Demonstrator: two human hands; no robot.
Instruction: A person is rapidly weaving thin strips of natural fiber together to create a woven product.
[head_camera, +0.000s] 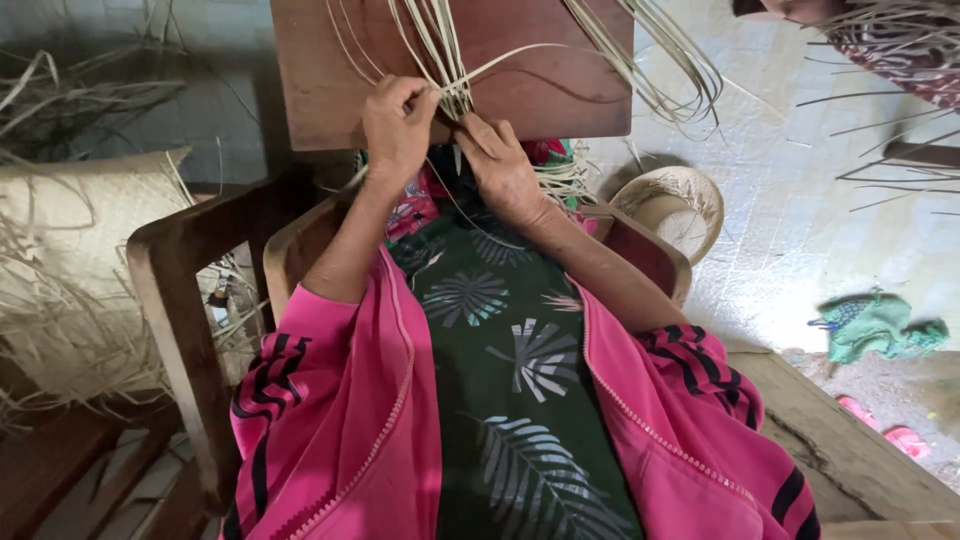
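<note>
A small woven start of pale straw strips (455, 95) lies on a brown wooden board (330, 90) in front of me, with long loose strips (660, 70) fanning up and to the right. My left hand (397, 125) pinches strips at the weave's left side. My right hand (500, 165) presses on the weave's lower right, fingers closed over the strips. I wear a pink jacket with black stripes and a dark green leaf-print skirt (500, 340).
A wooden chair frame (180, 290) surrounds me. A woven straw mat and loose straw (70, 250) sit at the left. A straw hat (675, 205) lies on the pale floor to the right. A green cloth (875, 325) and pink sandals (890, 430) lie further right. Another person's patterned garment (900, 55) shows at top right.
</note>
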